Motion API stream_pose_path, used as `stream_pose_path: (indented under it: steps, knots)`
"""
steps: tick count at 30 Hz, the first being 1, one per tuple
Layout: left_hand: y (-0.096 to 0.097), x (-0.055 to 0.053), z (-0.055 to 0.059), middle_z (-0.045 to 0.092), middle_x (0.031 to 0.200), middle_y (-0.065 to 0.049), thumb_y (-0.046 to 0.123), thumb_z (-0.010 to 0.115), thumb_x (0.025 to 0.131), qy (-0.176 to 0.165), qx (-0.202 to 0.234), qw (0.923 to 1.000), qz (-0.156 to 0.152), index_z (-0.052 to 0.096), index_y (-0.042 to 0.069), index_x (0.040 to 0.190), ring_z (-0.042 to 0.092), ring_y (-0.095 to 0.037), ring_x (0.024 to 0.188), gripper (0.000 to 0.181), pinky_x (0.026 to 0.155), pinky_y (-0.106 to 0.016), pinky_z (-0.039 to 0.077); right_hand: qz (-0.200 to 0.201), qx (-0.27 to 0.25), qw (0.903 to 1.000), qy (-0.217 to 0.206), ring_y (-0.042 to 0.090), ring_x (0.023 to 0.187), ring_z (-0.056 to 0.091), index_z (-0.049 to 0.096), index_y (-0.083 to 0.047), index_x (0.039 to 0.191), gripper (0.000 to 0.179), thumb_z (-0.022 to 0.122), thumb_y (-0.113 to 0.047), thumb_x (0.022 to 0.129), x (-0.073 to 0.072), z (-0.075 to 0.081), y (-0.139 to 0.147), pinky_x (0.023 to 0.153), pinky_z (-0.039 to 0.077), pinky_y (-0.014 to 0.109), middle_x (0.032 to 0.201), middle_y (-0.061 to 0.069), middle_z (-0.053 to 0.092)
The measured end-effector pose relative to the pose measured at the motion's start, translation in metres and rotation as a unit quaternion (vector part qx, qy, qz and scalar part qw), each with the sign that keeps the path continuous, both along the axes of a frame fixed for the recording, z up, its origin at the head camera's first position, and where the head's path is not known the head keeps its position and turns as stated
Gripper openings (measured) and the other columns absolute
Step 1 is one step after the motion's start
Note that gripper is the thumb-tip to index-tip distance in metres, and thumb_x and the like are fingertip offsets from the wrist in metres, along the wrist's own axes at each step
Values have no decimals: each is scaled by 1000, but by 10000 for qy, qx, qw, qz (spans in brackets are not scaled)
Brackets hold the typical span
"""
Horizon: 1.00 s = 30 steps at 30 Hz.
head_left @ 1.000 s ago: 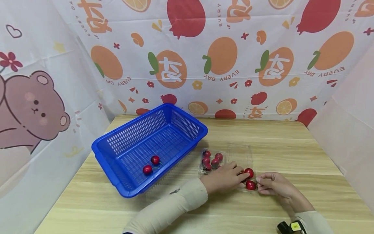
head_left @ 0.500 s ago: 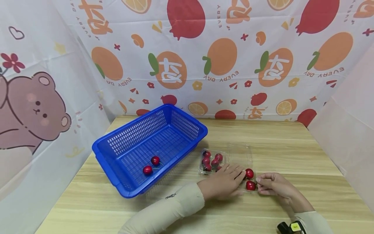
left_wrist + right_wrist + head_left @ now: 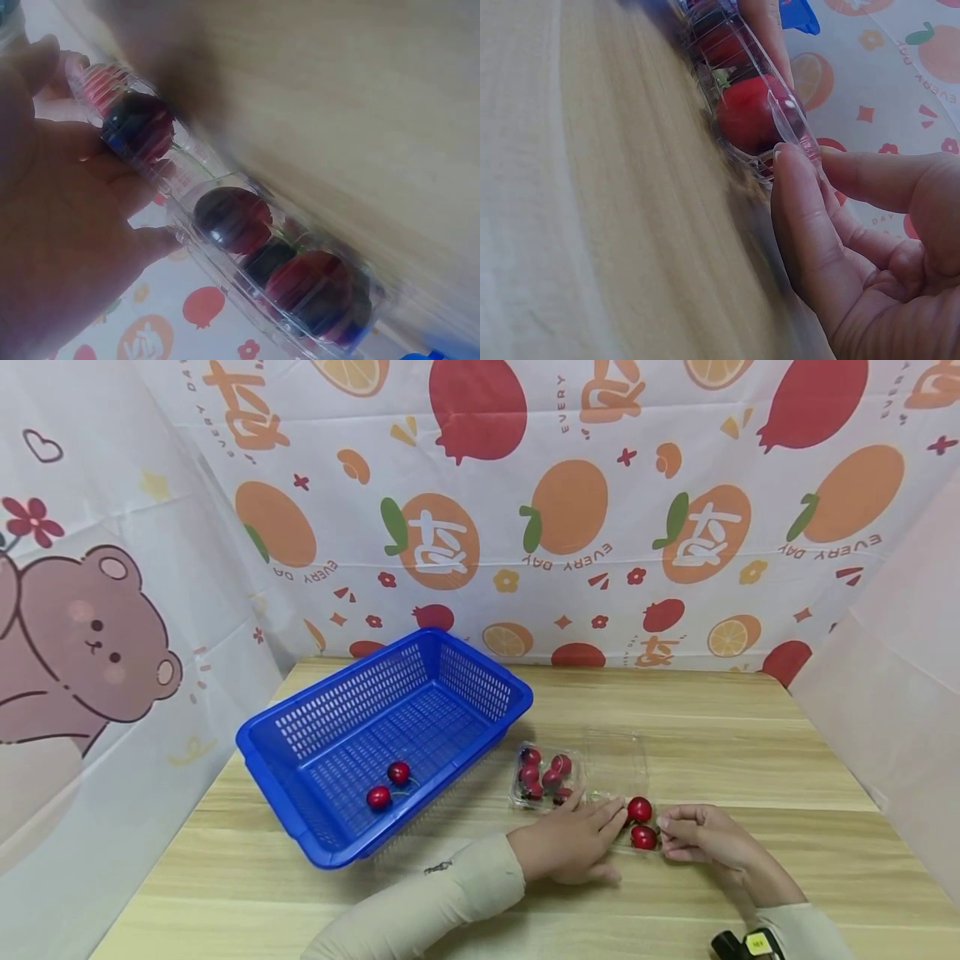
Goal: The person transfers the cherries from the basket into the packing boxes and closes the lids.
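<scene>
My right hand (image 3: pixel 708 843) pinches the edge of a clear plastic box (image 3: pixel 769 169) between thumb and fingers. Two red cherries (image 3: pixel 642 823) show at that box's right end. My left hand (image 3: pixel 573 839) lies over its left part with straight, spread fingers, hiding what is beneath. Just left of the left fingertips, a second clear box (image 3: pixel 517 800) holds several cherries (image 3: pixel 551 775). In the left wrist view, my left hand (image 3: pixel 67 240) has fingertips by the clear boxes, with dark red cherries (image 3: pixel 232 219) inside.
A blue perforated basket (image 3: pixel 300 827) stands at the left of the wooden table (image 3: pixel 750 727), with two stemmed cherries (image 3: pixel 388 785) in it. A transparent lid (image 3: pixel 617 760) lies open behind the boxes. Fruit-printed cloth (image 3: pixel 480 552) hangs at the back.
The left fingers, which were at the cherries in the right box, have drawn back leftwards and spread out straight. More of those two cherries shows. The right hand has kept its pinch in place.
</scene>
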<state>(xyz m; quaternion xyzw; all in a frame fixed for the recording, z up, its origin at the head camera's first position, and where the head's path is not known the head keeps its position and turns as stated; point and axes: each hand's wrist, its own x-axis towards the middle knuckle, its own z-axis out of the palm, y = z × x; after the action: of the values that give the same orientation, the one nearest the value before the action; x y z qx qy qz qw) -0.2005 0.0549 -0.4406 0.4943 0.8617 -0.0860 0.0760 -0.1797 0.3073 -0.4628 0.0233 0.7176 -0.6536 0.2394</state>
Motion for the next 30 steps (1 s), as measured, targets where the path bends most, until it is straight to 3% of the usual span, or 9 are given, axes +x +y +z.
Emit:
stream_pose_path:
  steps: [19, 30]
  knots:
    - [3, 10, 4, 18, 159, 1, 52, 37, 99, 623, -287, 9976, 103, 23, 17, 153, 22, -16, 144, 66, 116, -43, 21, -42, 36, 10000, -2, 12, 75, 65, 59, 8, 108, 26, 59, -15, 94, 1, -1, -2, 74, 57, 28, 85, 4, 65]
    - [6, 9, 6, 15, 160, 1, 54, 38, 98, 474, -327, 9982, 164, 18, 18, 154, 18, -15, 145, 69, 116, -43, 21, -4, 8, 10000, -1, 12, 75, 66, 60, 7, 107, 25, 59, -14, 95, 1, 1, -1, 74, 57, 28, 85, 4, 65]
